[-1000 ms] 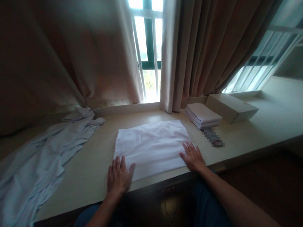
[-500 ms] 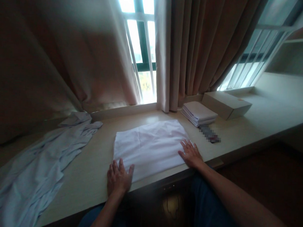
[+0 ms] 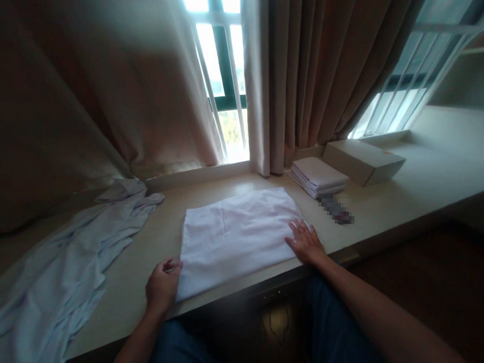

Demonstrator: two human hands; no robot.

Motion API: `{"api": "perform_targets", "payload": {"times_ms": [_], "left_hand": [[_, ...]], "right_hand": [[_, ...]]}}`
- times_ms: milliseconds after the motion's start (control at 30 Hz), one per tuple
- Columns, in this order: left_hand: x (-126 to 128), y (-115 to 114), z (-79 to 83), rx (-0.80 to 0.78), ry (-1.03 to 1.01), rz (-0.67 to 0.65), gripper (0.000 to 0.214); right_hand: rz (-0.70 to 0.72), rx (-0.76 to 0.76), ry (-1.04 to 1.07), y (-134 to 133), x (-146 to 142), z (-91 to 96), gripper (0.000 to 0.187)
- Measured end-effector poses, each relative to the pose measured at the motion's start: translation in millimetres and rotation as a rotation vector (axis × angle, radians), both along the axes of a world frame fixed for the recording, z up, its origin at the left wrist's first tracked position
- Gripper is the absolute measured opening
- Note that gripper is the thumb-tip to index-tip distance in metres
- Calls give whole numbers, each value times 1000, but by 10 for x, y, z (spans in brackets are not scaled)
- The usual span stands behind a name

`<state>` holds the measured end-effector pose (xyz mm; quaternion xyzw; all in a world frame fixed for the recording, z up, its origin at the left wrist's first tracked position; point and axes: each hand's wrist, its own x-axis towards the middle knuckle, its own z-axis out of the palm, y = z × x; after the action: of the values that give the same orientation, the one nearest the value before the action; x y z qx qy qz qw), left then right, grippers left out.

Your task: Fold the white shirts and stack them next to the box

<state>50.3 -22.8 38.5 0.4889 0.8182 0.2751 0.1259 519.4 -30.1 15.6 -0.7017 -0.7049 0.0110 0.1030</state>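
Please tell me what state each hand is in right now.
Left hand: partly curled at the left edge of the flat cloth; whether it grips cannot be told.
Right hand: open, resting on the cloth's right side.

- Your left hand [image 3: 162,285] and left forearm [image 3: 139,334] are bare.
- Your right hand [image 3: 306,243] and right forearm [image 3: 364,307] are bare too.
- Your blue legwear [image 3: 183,346] shows below the front edge of the desk [image 3: 404,200], its finer detail lost in shadow.

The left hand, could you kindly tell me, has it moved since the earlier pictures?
Yes, the left hand has moved left, from atop the flat white cloth to its left edge, nearer the crumpled fabric.
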Motion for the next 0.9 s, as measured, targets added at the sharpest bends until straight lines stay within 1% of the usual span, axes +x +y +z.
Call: {"api": "perform_targets", "payload": {"times_ms": [67, 133, 200, 333, 600, 767, 900], "left_hand": [[-134, 42, 11, -66, -44, 10, 51], [-177, 70, 19, -107, -59, -5, 45], [-152, 93, 31, -117, -75, -10, 44], [-53, 127, 60, -81, -186, 33, 42], [26, 128, 126, -42, -360, 112, 30], [87, 168, 128, -48, -481, 124, 32], [58, 204, 83, -43, -459, 116, 38]], "right_hand": [[-4, -10, 1, -2, 3, 1, 66], [-7, -22, 0, 0, 6, -1, 66], [-7, -17, -1, 4, 6, -3, 67], [-9, -9, -3, 8, 0, 1, 66], [-3, 9, -10, 11, 13, -28, 67], [1, 41, -12, 6, 12, -43, 66], [7, 37, -3, 6, 12, -30, 67]]}}
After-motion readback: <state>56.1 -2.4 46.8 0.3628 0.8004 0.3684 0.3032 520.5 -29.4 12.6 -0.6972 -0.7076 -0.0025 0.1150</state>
